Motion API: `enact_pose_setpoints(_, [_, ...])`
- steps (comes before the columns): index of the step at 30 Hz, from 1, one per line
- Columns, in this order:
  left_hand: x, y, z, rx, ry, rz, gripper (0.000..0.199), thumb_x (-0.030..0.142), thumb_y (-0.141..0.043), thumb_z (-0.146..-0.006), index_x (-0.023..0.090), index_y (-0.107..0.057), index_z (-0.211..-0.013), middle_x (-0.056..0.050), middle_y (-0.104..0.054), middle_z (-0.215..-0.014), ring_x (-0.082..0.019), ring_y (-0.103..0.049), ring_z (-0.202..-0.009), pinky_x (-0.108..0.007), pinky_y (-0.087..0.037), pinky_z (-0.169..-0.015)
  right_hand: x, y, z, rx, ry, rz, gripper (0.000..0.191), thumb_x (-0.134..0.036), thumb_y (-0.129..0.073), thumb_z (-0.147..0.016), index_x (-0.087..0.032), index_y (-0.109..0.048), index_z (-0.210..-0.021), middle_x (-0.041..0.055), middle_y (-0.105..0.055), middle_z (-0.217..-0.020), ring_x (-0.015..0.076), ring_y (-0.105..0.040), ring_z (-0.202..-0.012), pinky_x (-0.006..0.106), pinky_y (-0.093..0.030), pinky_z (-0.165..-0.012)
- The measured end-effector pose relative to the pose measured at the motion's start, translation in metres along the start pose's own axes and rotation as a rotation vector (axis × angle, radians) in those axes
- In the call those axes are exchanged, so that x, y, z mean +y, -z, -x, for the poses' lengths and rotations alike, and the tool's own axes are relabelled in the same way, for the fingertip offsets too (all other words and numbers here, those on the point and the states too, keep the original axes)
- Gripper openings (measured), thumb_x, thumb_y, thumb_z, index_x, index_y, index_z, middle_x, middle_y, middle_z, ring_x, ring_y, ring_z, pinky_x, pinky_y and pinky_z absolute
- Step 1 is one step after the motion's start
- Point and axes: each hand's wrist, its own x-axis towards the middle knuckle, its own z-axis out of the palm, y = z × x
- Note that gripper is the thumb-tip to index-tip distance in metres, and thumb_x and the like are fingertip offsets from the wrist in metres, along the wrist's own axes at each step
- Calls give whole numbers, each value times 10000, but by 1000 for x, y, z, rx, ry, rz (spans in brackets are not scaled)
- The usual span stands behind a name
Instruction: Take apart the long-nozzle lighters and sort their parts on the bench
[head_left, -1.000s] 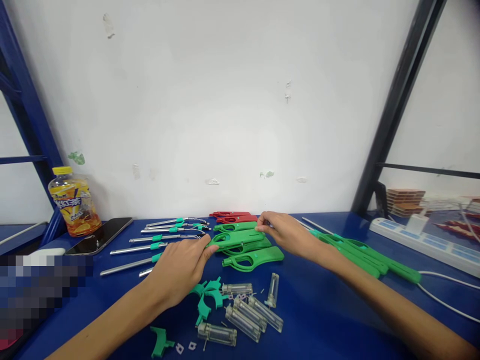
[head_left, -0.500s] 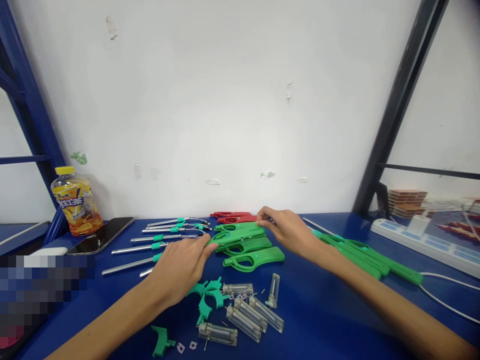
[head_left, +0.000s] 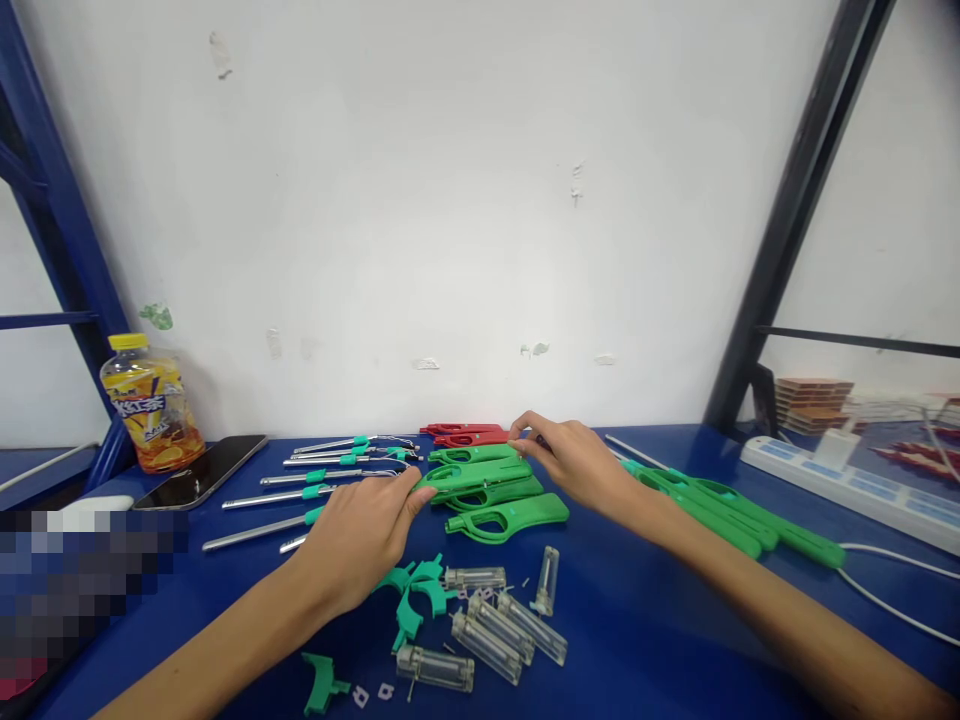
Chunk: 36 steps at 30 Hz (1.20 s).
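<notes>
My left hand (head_left: 371, 530) is closed, thumb and fingers pinching the left end of a green lighter handle shell (head_left: 480, 474) with an oval trigger opening. The shell is raised a little over other green shells (head_left: 525, 512) on the blue table. My right hand (head_left: 574, 460) is closed in a pinch above the shell's right end. A small dark bit shows between its fingers, too hidden to name. Below lie clear lighter fuel tanks (head_left: 487, 645) and teal triggers (head_left: 409, 610). On the left rest several metal lighter tubes (head_left: 277, 497) with teal parts and wires.
Red handle shells (head_left: 465, 432) lie by the wall. More green lighters (head_left: 720, 510) sit right of my right hand, near a white power strip (head_left: 870, 495) and cables. A drink bottle (head_left: 154, 410) and a phone (head_left: 202, 470) stand at the left. Small pale clips (head_left: 385, 691) lie in front.
My right fingertips have shifted slightly left over the green shell. My left hand keeps its hold, and the parts on the table stay put.
</notes>
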Motion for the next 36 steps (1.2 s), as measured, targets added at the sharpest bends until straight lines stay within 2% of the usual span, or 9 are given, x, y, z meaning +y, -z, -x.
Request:
enact_pose_setpoints(3, [0,0,-1,-8,-1,-11,496,479,-176,-1059,206,-588,-1028,-57,-698,-783,-264,-687,-774,-338,-417,-619,0,0,0,-9,10,28,192,-355,-491,-1027,-276,-663,-1063,-25,-717,-742,163,-610,-645,265,-329,-602])
enact_pose_setpoints(10, [1,2,1,-17,4,-32,465,466,-183,-1065,211,-569,-1010,-60,-697,-784,-268,-693,-797,-339,-422,-634,-4,3,0,-40,9,43,283,-395,-510,-1012,-251,-753,-991,31,-776,-858,194,-685,-752,298,-400,-680])
enact_pose_setpoints(15, [1,1,1,-5,10,-34,469,467,-186,-1063,211,-570,-986,-59,-690,-771,-259,-687,-779,-333,-416,-626,-7,4,1,-8,2,-16,208,-402,-543,-991,-254,-689,-982,13,-772,-926,181,-679,-789,290,-398,-673])
enact_pose_setpoints(18, [1,1,1,8,10,-24,468,470,-185,-1063,213,-566,-976,-49,-681,-754,-245,-679,-753,-321,-405,-613,-7,3,1,-10,-21,-6,196,-414,-548,-986,-244,-641,-953,15,-754,-882,176,-660,-752,281,-367,-624])
enact_pose_setpoints(22, [2,2,0,-10,7,-9,451,471,-182,-1066,221,-540,-953,-41,-674,-759,-250,-673,-753,-325,-388,-615,-8,3,2,-57,-29,63,195,-407,-540,-993,-238,-617,-935,6,-714,-796,165,-600,-650,277,-312,-583])
enact_pose_setpoints(30, [3,2,1,-17,-19,-6,448,470,-167,-1067,223,-511,-923,-34,-663,-754,-260,-663,-738,-331,-348,-600,-6,1,4,-146,-13,184,190,-367,-446,-1030,-226,-560,-971,34,-713,-820,193,-616,-706,287,-291,-597])
enact_pose_setpoints(36, [3,2,2,-1,-41,-21,457,463,-167,-1070,216,-535,-958,-34,-673,-763,-252,-658,-712,-320,-327,-579,-9,2,5,-200,23,248,245,-335,-420,-1026,-216,-570,-873,41,-689,-746,189,-602,-655,302,-245,-585])
